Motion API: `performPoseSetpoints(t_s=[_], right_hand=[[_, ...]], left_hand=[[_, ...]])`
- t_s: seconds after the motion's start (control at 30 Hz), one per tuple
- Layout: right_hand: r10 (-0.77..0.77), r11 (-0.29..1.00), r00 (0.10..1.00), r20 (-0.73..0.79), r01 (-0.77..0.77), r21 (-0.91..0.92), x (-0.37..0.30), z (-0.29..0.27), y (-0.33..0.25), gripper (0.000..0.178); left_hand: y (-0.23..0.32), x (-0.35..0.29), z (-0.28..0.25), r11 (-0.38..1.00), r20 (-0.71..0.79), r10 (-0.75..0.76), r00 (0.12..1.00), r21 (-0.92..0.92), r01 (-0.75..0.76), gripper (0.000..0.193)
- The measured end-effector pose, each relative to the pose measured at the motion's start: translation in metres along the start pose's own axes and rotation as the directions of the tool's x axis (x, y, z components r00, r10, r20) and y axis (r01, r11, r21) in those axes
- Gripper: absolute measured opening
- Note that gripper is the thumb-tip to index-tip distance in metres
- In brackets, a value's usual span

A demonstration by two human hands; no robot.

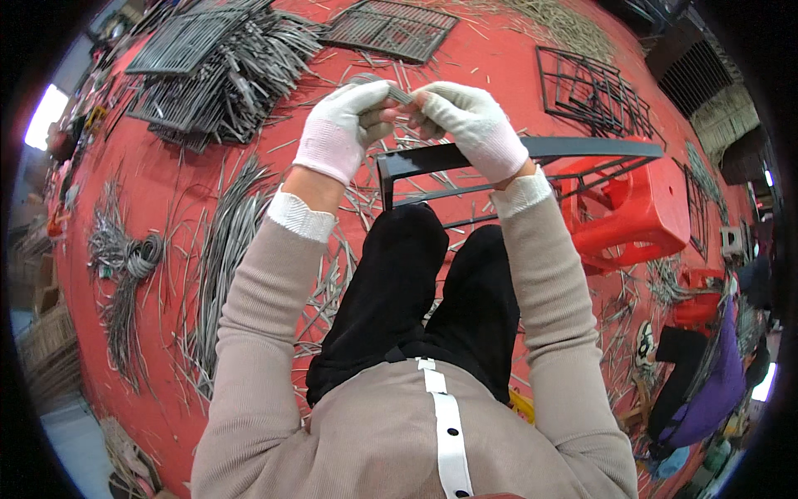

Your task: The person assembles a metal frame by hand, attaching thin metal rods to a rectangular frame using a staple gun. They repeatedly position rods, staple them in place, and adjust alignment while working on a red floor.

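My left hand (349, 125) and my right hand (467, 123) wear white-and-pink knit gloves with bare fingertips. They are raised close together, the fingers of both closed on a short grey flat weaving strip (401, 96) that spans the gap between them. Part of the strip is hidden by the fingers, and a grey loop shows behind my left hand. Just below the hands, a black metal frame (465, 155) extends from in front of my knees to the right, onto a red plastic stool (644, 218).
Grey strips (220, 258) lie in a long heap on the red floor (174, 200) at left, beside a tied bundle (133, 266). Woven panels (187, 46) are stacked far left; another panel (391, 32) lies ahead. Black frames (590, 91) lie far right. A person's purple garment (715, 382) shows lower right.
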State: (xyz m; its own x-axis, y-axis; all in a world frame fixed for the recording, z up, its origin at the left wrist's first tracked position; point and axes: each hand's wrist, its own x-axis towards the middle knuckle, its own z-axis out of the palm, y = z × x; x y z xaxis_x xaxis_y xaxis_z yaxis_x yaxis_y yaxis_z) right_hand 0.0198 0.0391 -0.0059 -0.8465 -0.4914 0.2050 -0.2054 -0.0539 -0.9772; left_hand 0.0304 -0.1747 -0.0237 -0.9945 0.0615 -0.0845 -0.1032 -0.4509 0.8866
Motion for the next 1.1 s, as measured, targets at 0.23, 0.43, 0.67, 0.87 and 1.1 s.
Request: performPoseSetpoints(t_s=[0.23, 0.43, 0.67, 0.87, 1.1], right_hand=[[0.029, 0.999, 0.999, -0.028, -0.030, -0.030, -0.001, 0.003, -0.003, 0.031], [0.023, 0.998, 1.000, 0.005, -0.023, -0.051, -0.001, 0.000, -0.002, 0.028], [-0.048, 0.959, 0.995, -0.093, 0.020, -0.281, 0.003, 0.003, 0.002, 0.025], [-0.487, 0.691, 0.859, -0.158, 0.269, -0.672, -0.016, 0.023, 0.013, 0.022], [-0.718, 0.330, 0.667, -0.200, 0.073, -0.941, -0.053, 0.003, 0.048, 0.023]], left_hand=[[0.006, -0.007, 0.009, 0.996, 0.050, -0.042, 0.998, -0.081, 0.046, 0.018], [0.007, -0.011, 0.007, 0.997, 0.097, 0.009, 0.995, -0.072, -0.002, 0.018], [0.001, -0.012, 0.013, 0.999, -0.042, 0.028, 0.999, 0.040, -0.027, 0.019], [0.003, -0.039, 0.013, 0.924, -0.077, 0.295, 0.953, 0.278, -0.263, 0.013], [-0.037, -0.079, 0.046, 0.922, 0.203, 0.180, 0.962, 0.306, -0.237, 0.040]])
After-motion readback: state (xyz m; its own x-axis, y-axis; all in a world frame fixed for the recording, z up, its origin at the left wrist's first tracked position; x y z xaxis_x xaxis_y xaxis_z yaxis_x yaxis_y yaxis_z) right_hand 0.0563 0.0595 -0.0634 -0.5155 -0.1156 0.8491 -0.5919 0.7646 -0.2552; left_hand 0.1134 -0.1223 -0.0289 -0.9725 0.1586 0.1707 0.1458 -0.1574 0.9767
